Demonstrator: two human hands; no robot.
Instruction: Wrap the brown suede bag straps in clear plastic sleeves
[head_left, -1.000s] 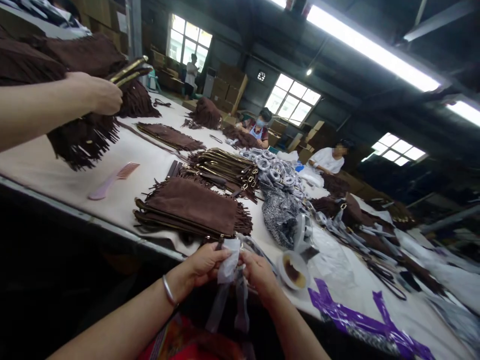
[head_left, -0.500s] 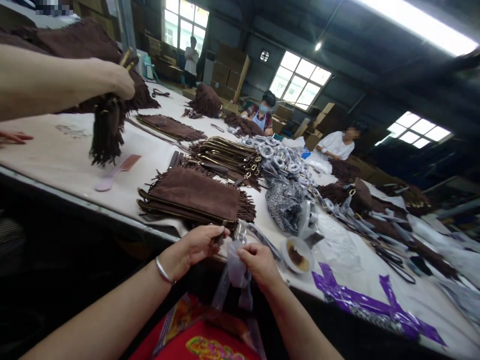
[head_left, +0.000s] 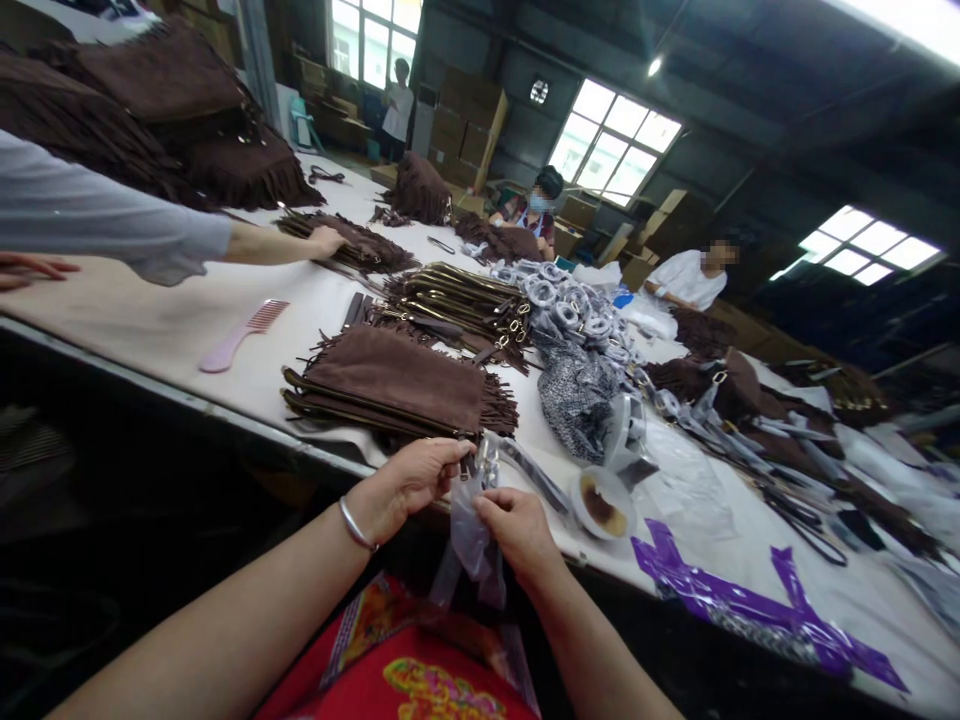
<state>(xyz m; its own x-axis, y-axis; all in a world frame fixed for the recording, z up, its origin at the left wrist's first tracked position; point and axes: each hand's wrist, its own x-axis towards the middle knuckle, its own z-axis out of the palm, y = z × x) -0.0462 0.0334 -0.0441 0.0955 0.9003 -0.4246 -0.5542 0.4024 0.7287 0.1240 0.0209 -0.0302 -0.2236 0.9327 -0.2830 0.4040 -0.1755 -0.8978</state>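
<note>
My left hand (head_left: 412, 482), a silver bangle on its wrist, pinches a small dark tab (head_left: 466, 462) at the near right corner of a stack of brown fringed suede bags (head_left: 405, 375). Between thumb and finger, my right hand (head_left: 517, 528) holds a thin clear plastic sleeve (head_left: 469, 525) just below that corner. Metal hardware (head_left: 489, 462) wrapped in clear film shows above the sleeve, with a wrapped strap (head_left: 534, 478) running from it to the right. Both hands are closed and close together at the table edge.
A tape roll (head_left: 602, 503), a tape dispenser (head_left: 628, 440) and purple tape (head_left: 750, 605) lie to the right. Behind are more gold-zipped bags (head_left: 457, 300) and wrapped rings (head_left: 570, 305). A co-worker's sleeved arm (head_left: 150, 215) reaches in from the left, beyond a pink comb (head_left: 240, 338).
The co-worker's arm has reached farther across; the fringed bag it held up now lies on the flat bag behind. My left hand has come slightly nearer the plastic sleeve, and the view has shifted slightly.
</note>
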